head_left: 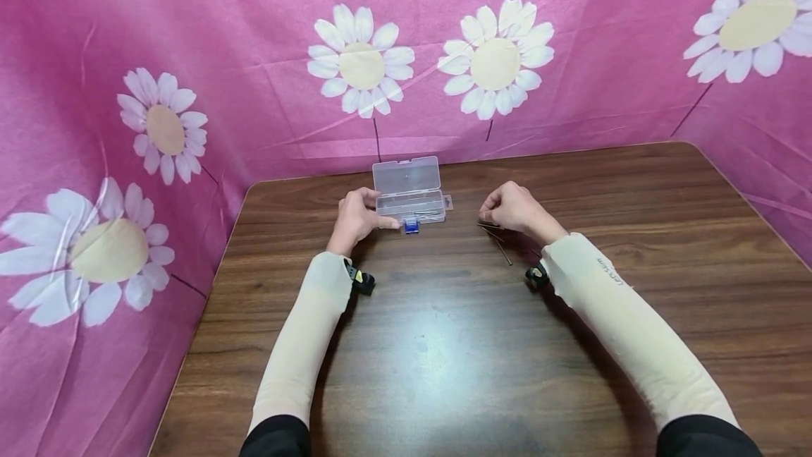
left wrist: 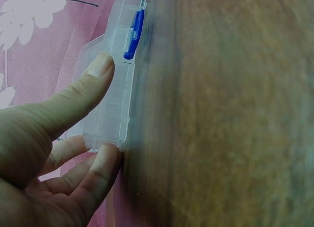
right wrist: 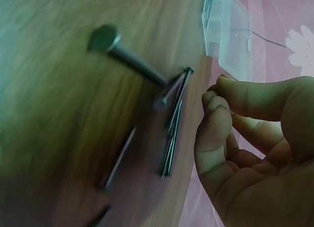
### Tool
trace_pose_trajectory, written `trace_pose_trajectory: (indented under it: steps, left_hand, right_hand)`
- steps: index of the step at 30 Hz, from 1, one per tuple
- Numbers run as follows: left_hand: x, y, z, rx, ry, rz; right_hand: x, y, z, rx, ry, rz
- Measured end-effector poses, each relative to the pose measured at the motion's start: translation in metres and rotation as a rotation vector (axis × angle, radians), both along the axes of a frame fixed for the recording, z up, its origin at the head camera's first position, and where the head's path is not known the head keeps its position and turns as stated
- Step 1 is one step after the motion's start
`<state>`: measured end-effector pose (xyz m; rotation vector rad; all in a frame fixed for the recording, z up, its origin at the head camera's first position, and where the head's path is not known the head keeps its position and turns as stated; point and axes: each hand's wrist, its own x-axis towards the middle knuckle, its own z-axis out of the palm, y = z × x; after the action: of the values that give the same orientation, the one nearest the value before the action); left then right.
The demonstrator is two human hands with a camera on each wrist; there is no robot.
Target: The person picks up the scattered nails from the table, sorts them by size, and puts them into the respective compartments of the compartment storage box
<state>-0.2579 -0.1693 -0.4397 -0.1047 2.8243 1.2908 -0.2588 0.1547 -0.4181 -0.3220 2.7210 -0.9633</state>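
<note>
A clear plastic box (head_left: 411,204) stands on the table with its lid (head_left: 407,175) raised and a blue latch (head_left: 411,226) at its front. My left hand (head_left: 359,217) grips the box's left end, thumb along the front wall and fingers at the end and underneath. Some thin metal pieces (head_left: 430,215) lie inside the box. To the right, my right hand (head_left: 512,207) hovers by loose nails (head_left: 497,244) on the table. Its thumb and forefinger tips meet; no nail shows between them. A large-headed nail (right wrist: 104,39) and a small bundle of nails (right wrist: 176,124) appear in the right wrist view.
The brown wooden table (head_left: 431,386) extends around the hands. A pink cloth with large white flowers (head_left: 431,132) hangs behind the table's far edge and along its sides. A small clear tab (head_left: 448,202) juts from the box's right end.
</note>
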Motion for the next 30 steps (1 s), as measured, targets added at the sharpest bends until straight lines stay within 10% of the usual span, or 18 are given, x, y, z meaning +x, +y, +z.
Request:
trace_pose_trajectory:
  steps: [20, 30]
  left_hand:
    - [0.001, 0.0, -0.001, 0.003, 0.003, 0.004]
    - [0.001, 0.0, 0.0, 0.015, -0.004, 0.002]
  right_hand:
    - [0.01, 0.021, -0.007, 0.125, 0.05, 0.043]
    - [0.018, 0.005, -0.003, 0.377, 0.114, 0.229]
